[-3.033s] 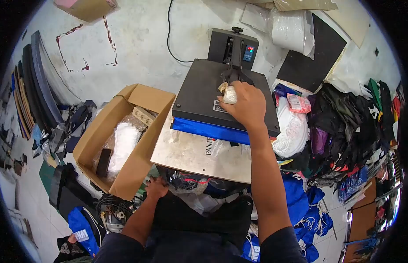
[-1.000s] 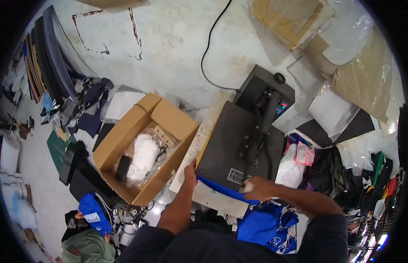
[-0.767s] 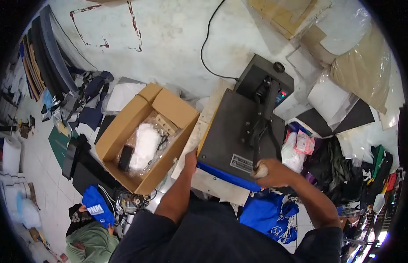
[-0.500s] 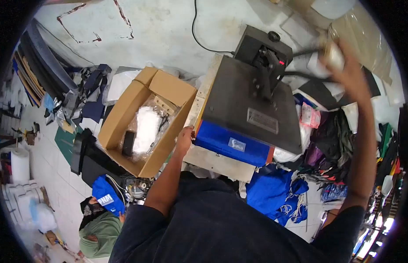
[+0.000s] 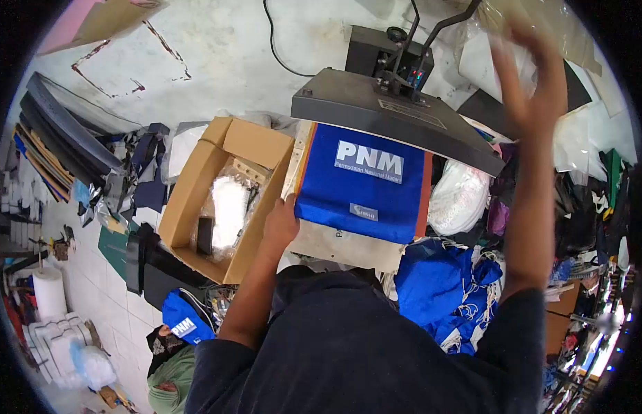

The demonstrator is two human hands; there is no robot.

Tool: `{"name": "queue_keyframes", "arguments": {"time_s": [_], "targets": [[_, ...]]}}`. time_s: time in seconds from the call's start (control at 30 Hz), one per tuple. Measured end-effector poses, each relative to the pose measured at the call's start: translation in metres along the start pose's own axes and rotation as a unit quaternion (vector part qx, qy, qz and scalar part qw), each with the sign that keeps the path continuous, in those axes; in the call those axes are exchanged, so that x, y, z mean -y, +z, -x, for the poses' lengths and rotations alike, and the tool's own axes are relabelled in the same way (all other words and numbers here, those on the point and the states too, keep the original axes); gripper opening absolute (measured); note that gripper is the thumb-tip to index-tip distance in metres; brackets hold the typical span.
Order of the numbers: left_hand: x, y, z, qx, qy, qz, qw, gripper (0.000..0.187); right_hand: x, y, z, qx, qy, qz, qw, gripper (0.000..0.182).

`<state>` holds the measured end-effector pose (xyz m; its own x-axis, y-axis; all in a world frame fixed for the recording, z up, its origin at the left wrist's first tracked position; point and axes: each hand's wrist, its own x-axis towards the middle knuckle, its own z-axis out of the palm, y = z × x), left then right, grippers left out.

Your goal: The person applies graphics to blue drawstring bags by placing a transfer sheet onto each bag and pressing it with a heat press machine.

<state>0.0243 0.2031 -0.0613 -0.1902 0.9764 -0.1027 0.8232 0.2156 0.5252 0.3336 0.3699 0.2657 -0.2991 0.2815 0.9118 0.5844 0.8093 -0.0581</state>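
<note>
Blue printed cloth [image 5: 335, 200], one: below the tilted press plate [image 5: 393, 119], left edge at my left hand's [image 5: 282, 222] curled fingers; whether pinched, I can't make out. My right hand [image 5: 539, 93]: raised well clear, blurred, fingers spread, holding nothing.

1. The cloth [image 5: 328, 183] is laid over the board [image 5: 352, 250], partly beneath the press plate [image 5: 352, 96].
2. A box [image 5: 255, 146] is set to their left.
3. A fabric heap [image 5: 431, 283] is piled to their right.
</note>
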Motion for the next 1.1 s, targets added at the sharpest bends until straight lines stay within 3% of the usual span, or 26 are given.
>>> {"name": "queue_keyframes", "arguments": {"time_s": [0.03, 0.07, 0.1, 0.13, 0.17, 0.23, 0.33, 0.4, 0.5, 0.6, 0.63, 0.67, 0.73, 0.77, 0.83, 0.97, 1.03, 1.1], "targets": [[-0.011, -0.016, -0.005, -0.018, 0.024, -0.014, 0.999, 0.061, -0.039, -0.004, 0.03, 0.025, 0.089, -0.048, 0.995, 0.024], [-0.026, -0.035, -0.008, -0.041, 0.032, -0.004, 0.999, 0.045, -0.006, -0.026, 0.075, 0.14, 0.027, -0.061, 0.988, 0.02], [-0.037, -0.049, -0.016, -0.036, 0.035, -0.006, 0.999, 0.045, 0.03, -0.033, 0.116, 0.243, 0.158, -0.165, 0.943, 0.024], [-0.047, -0.06, -0.027, -0.035, 0.039, 0.043, 0.998, 0.041, 0.044, -0.026, 0.181, 0.29, 0.354, -0.176, 0.872, 0.047], [-0.055, -0.065, -0.04, -0.033, 0.046, 0.092, 0.994, 0.037, 0.051, -0.018, 0.228, 0.345, 0.507, -0.139, 0.778, 0.056], [-0.067, -0.059, -0.066, -0.098, 0.112, 0.172, 0.974, 0.036, 0.066, -0.012, 0.301, 0.322, 0.46, 0.006, 0.828, 0.064], [-0.092, -0.035, -0.095, -0.069, 0.12, 0.308, 0.941, 0.034, 0.075, 0.005, 0.342, 0.242, 0.446, 0.102, 0.855, 0.063], [-0.111, -0.016, -0.102, -0.043, 0.115, 0.441, 0.889, 0.029, 0.063, 0.012, 0.362, 0.237, 0.43, 0.132, 0.861, 0.057], [-0.13, 0.0, -0.1, -0.016, 0.149, 0.417, 0.896, 0.033, 0.041, 0.011, 0.371, 0.165, 0.504, 0.111, 0.84, 0.035], [-0.091, -0.005, -0.112, 0.198, 0.087, 0.247, 0.945, 0.035, 0.002, 0.0, 0.369, 0.085, 0.518, 0.15, 0.838, 0.018], [-0.079, -0.006, -0.114, 0.165, 0.059, 0.28, 0.944, 0.034, -0.013, -0.004, 0.368, 0.028, 0.514, 0.146, 0.845, 0.013], [-0.07, -0.006, -0.122, 0.131, 0.034, 0.312, 0.94, 0.033, -0.022, -0.01, 0.364, 0.015, 0.545, 0.134, 0.828, 0.02], [-0.061, -0.009, -0.152, 0.056, -0.043, 0.159, 0.985, 0.034, -0.022, -0.025, 0.354, 0.104, 0.546, 0.065, 0.829, 0.035], [-0.046, -0.008, -0.177, 0.069, -0.036, 0.144, 0.986, 0.034, -0.017, -0.028, 0.354, 0.095, 0.561, 0.068, 0.82, 0.035], [-0.019, 0.006, -0.223, 0.043, 0.033, -0.02, 0.998, 0.039, 0.007, -0.034, 0.362, 0.25, 0.524, 0.046, 0.813, 0.048], [-0.045, 0.033, -0.27, -0.006, 0.016, -0.002, 1.0, 0.048, 0.05, -0.022, 0.408, 0.233, 0.515, 0.053, 0.823, 0.055], [-0.034, 0.049, -0.306, -0.069, 0.007, -0.118, 0.991, 0.062, 0.055, -0.015, 0.415, 0.174, 0.539, 0.079, 0.82, 0.058], [-0.03, 0.053, -0.332, -0.057, 0.006, -0.155, 0.986, 0.072, 0.058, -0.014, 0.42, 0.179, 0.577, 0.059, 0.794, 0.057]]}}
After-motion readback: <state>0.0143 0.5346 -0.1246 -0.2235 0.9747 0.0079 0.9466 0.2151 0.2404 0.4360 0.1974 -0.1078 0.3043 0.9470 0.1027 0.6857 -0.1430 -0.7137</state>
